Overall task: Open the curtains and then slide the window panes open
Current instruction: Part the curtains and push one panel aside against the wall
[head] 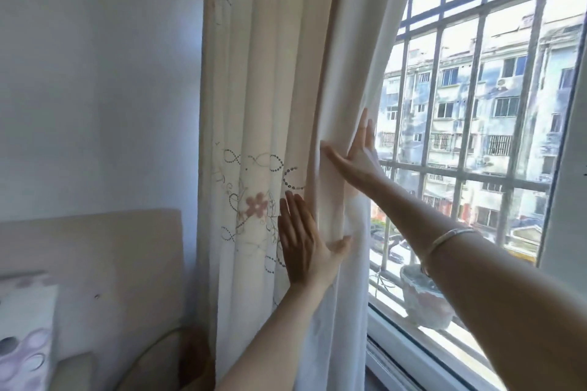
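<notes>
A cream curtain with embroidered flowers hangs bunched in folds at the left side of the window, and a plain white sheer layer lies on its right edge. My left hand lies flat on the folds, fingers up, thumb hooked around the sheer's edge. Higher up, my right hand presses the same edge, fingers spread, thumb in front of the cloth. To the right of the curtain the window pane stands uncovered, with a metal grille behind the glass.
The white window frame runs along the bottom right. A white flowerpot sits outside behind the glass. A beige headboard and a patterned pillow are at lower left, against a white wall.
</notes>
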`<state>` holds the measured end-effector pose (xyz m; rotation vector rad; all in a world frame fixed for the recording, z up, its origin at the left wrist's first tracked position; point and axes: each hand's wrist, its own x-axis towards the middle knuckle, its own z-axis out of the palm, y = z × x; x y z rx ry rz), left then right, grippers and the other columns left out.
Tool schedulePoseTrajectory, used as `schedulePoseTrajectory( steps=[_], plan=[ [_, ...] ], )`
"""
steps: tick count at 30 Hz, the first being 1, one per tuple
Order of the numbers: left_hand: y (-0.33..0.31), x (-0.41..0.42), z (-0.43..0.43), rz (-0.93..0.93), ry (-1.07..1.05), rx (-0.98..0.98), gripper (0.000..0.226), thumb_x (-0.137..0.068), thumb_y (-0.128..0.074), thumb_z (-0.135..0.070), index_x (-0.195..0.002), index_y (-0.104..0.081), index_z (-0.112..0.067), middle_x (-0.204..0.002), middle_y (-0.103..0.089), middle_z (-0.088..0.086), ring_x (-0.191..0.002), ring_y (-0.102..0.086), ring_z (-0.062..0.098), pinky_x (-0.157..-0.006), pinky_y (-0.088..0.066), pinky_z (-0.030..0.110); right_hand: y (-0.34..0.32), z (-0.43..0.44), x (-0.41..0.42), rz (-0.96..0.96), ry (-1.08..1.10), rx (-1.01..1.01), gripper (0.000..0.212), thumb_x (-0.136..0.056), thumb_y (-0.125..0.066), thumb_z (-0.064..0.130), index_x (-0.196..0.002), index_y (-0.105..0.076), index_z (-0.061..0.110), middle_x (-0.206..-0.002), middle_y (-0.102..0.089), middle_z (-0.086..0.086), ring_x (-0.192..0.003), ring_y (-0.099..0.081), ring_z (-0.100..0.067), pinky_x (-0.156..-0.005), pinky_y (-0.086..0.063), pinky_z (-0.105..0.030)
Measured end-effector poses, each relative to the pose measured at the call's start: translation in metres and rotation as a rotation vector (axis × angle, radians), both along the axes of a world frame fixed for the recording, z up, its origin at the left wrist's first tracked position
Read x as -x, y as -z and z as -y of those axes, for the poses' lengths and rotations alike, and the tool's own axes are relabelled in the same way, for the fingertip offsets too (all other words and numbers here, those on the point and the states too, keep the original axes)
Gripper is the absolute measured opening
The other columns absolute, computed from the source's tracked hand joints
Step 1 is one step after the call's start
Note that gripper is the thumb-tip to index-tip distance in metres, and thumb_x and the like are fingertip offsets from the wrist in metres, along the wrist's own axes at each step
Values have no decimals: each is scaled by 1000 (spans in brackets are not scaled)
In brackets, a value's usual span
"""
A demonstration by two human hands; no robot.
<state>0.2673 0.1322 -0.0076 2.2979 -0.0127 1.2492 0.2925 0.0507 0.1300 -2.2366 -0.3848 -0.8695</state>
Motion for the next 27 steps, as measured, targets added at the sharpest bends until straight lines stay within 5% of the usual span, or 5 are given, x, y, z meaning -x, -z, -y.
schedulePoseTrajectory(
  steps=[4,12,16,21,27],
  plan=[
    [-2,-32,-19,-18,-98,-41,117,-53,-63,-71,-133,-31,7,-139,-40,27,-127,-40,39,-101,-36,50,-3,-25,-32,2,-30,-3,95,-84,-45,59,-141,24,27,-155,17,-9,-142,-1,-40,-113,-18,-54],
    [0,-113,-70,50,-148,-34,122,-55,-67,-67,-137,-6,-1,-147,-24,25,-136,-17,35,-109,-17,47,-8,-73,-103,-29,5,46,96,-83,-40,64,-141,24,25,-156,14,-10,-142,4,-38,-113,-10,-53],
    [-3,-155,-100,39,-152,-44,120,-55,-73,-59,-137,-13,4,-145,-26,28,-135,-25,40,-109,-19,48,-10,-103,-143,-56,-4,44,97,-81,-40,67,-141,25,27,-156,15,-8,-142,3,-40,-114,-12,-55],
    [-9,-204,-136,44,-223,-107,116,-44,-79,-56,-127,-38,13,-132,-46,31,-121,-45,44,-95,-40,55,-11,-138,-190,-98,-30,23,97,-81,-41,66,-140,26,29,-156,16,-6,-141,5,-43,-112,-9,-57],
    [-11,-257,-175,28,-256,-117,115,-49,-79,-55,-131,-32,10,-137,-39,31,-126,-39,44,-100,-36,55,-14,-177,-243,-105,-64,45,97,-82,-43,64,-141,24,27,-156,13,-9,-142,2,-40,-114,-10,-54]
  ],
)
